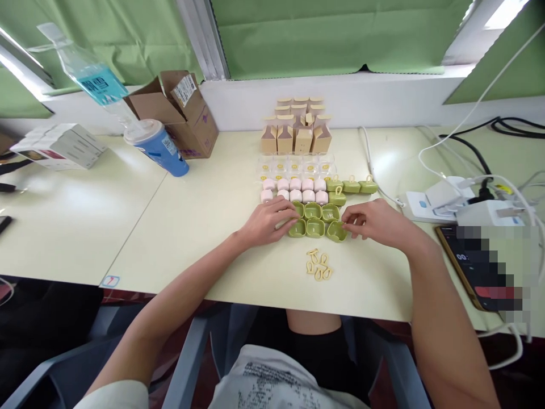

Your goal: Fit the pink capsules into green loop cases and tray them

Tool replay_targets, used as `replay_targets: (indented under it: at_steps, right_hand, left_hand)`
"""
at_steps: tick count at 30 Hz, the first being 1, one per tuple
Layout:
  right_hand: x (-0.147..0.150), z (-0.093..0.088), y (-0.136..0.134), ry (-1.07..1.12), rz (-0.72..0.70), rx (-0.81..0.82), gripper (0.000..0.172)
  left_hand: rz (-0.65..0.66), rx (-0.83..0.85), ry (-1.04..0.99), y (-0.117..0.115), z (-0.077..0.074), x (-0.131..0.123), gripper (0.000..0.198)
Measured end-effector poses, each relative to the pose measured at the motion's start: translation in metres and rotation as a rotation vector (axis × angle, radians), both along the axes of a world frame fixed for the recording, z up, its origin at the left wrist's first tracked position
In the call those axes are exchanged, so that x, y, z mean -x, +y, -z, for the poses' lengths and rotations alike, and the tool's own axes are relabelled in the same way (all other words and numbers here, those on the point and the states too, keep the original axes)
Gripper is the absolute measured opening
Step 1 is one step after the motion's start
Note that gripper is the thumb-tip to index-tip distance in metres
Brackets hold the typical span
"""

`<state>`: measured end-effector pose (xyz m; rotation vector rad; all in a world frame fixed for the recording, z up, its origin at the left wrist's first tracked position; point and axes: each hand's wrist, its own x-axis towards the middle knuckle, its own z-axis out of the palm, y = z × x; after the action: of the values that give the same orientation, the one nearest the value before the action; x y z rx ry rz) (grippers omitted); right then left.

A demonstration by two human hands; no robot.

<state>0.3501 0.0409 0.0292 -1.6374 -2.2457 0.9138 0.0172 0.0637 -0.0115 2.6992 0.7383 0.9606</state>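
Observation:
Small olive-green squarish cups (315, 228) stand open side up in two short rows in front of me. My right hand (369, 222) pinches the edge of the front right cup (336, 231), which sits slightly tilted. At the rows' left end, my left hand (271, 220) has bent fingers and thumb on the edge of a cup (297, 228), partly covering it. Closer to me lies a loose pile of pale yellow loops (319, 266). Behind the cups are two rows of pale pink rounded blocks (307, 196) and several green pieces with yellow loops on top (351, 184).
Clear plastic cases (294, 165) and open small cardboard boxes (303, 140) stand farther back. A blue cup (164, 153), a bottle (91, 79) and a carton (191, 122) are at left. Power strips (430, 205), cables and a phone (477, 267) lie at right.

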Motion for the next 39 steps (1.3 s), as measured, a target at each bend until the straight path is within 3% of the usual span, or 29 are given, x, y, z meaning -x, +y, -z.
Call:
replay_targets:
  at_steps: [4,7,14,22,28,32,39]
  right_hand:
    - [0.006,0.007,0.004,-0.008,-0.064,-0.270,0.005]
    - [0.011,0.010,0.005,0.016,-0.074,-0.346,0.017]
    - [0.029,0.013,0.001,-0.086,-0.197,-0.336,0.022]
    - [0.064,0.014,-0.009,-0.124,-0.204,-0.342,0.020]
    - [0.081,0.012,-0.011,-0.228,-0.199,-0.355,0.053]
    - [0.089,0.012,-0.008,-0.318,-0.265,-0.351,0.047]
    - [0.104,0.012,-0.006,-0.293,-0.300,-0.355,0.043]
  left_hand:
    - [-0.038,0.060,-0.024,-0.001,0.000,-0.002,0.019]
    - [-0.073,0.067,-0.038,-0.002,0.001,-0.004,0.015]
    - [-0.080,0.132,-0.027,-0.005,-0.002,-0.008,0.013]
    - [0.023,0.232,0.134,0.005,-0.030,0.023,0.016]
    - [-0.011,0.273,0.199,0.012,-0.043,0.038,0.017]
    - [-0.028,0.306,0.229,0.014,-0.044,0.041,0.016]
    - [-0.043,0.324,0.266,0.021,-0.047,0.051,0.012]
